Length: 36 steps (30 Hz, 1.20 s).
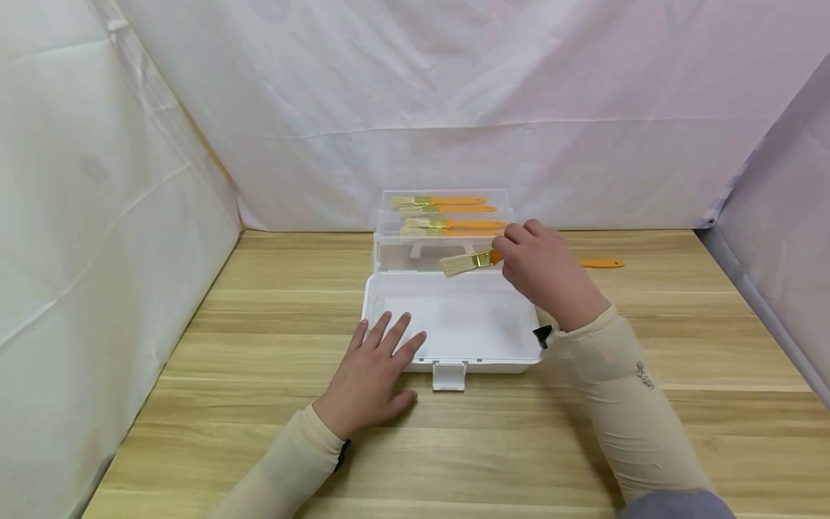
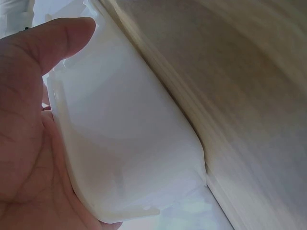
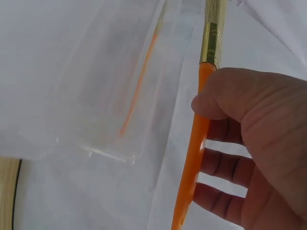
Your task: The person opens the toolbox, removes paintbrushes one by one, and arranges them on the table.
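My right hand (image 1: 545,270) grips the orange handle of a paintbrush (image 3: 189,165), above the back right part of a white plastic box (image 1: 454,317). The brush's pale bristles and gold ferrule point left in the head view. My left hand (image 1: 372,382) rests at the box's front left corner, fingers spread and straight over the rim. In the left wrist view, its thumb lies along the outside of the box wall (image 2: 124,124). Several similar paintbrushes (image 1: 460,224) lie in clear tiers at the back of the box.
An orange handle end (image 1: 601,263) shows on the table right of my right hand; whatever adjoins it is hidden. A white latch (image 1: 449,376) hangs at the box's front. The wooden table (image 1: 259,317) meets pale cloth walls (image 1: 454,86) at the back and sides.
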Each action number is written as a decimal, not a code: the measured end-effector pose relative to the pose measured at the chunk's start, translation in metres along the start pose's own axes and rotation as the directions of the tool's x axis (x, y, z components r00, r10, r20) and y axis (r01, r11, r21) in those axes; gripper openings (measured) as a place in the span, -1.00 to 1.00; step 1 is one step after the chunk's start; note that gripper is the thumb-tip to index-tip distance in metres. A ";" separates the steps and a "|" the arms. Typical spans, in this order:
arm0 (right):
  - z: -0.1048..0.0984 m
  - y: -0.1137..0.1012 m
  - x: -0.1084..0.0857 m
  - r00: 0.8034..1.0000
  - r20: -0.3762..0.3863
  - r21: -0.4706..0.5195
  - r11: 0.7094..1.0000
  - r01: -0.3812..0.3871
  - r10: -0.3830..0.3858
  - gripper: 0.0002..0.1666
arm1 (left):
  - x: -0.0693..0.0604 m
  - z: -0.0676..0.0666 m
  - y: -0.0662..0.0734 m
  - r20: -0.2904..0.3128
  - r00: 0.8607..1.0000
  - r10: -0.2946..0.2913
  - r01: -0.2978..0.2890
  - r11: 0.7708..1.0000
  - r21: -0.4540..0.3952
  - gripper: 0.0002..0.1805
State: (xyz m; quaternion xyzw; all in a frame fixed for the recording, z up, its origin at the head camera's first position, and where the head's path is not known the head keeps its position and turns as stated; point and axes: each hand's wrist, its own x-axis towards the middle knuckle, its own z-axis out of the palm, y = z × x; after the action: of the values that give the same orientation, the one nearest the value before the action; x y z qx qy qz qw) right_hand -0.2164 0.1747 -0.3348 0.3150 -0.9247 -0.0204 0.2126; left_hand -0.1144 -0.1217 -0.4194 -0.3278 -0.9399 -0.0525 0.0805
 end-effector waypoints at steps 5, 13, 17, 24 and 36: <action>-0.004 0.010 -0.008 1.000 -0.030 -0.005 1.000 0.002 -0.002 -0.76 | 0.000 0.000 0.000 -0.004 1.000 0.000 0.000 1.000 -0.009 -0.08; -0.015 0.027 -0.023 0.996 -0.049 0.031 0.997 -0.070 0.071 -0.79 | 0.000 0.000 0.001 -0.006 1.000 0.002 -0.002 1.000 -0.001 -0.08; -0.018 0.039 -0.033 0.992 -0.044 0.060 0.991 -0.117 0.120 -0.79 | 0.000 0.000 0.001 0.000 1.000 0.003 -0.003 1.000 0.000 -0.08; -0.016 0.059 -0.054 0.978 0.018 0.071 0.975 -0.211 0.210 -0.79 | 0.000 0.000 0.001 0.007 1.000 0.001 -0.001 1.000 -0.006 -0.08; 0.015 0.096 -0.080 0.951 0.165 0.052 0.961 -0.272 0.260 -0.77 | -0.001 0.002 -0.001 -0.018 1.000 0.006 -0.006 1.000 -0.001 -0.08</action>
State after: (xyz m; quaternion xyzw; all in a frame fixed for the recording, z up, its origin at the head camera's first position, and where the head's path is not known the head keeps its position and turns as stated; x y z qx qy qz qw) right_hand -0.2208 0.2970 -0.3628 0.1926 -0.9727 0.0180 0.1281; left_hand -0.1143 -0.1230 -0.4215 -0.3301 -0.9381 -0.0558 0.0887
